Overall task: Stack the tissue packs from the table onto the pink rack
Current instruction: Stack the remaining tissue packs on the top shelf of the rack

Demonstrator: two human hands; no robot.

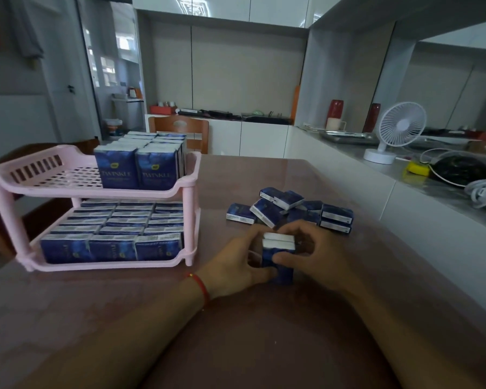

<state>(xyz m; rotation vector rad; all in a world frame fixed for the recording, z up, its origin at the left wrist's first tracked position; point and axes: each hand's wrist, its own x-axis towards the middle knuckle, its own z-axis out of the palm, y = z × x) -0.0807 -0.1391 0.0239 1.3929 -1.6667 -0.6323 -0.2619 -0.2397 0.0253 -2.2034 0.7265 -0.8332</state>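
A small upright bundle of dark blue tissue packs (279,249) stands on the table, pressed between my left hand (236,265) and my right hand (312,259). Just behind them lies a loose heap of the same blue packs (289,210). To the left stands the two-tier pink rack (9,186). Its lower shelf is filled with upright packs (115,234). Its upper shelf holds two rows of packs (141,161) on the right side, while its left side is bare.
The brown table (124,304) carries everything. A grey counter on the right holds a white desk fan (396,130), cables and a yellow object (417,168). A wooden chair (180,130) stands behind the table's far edge.
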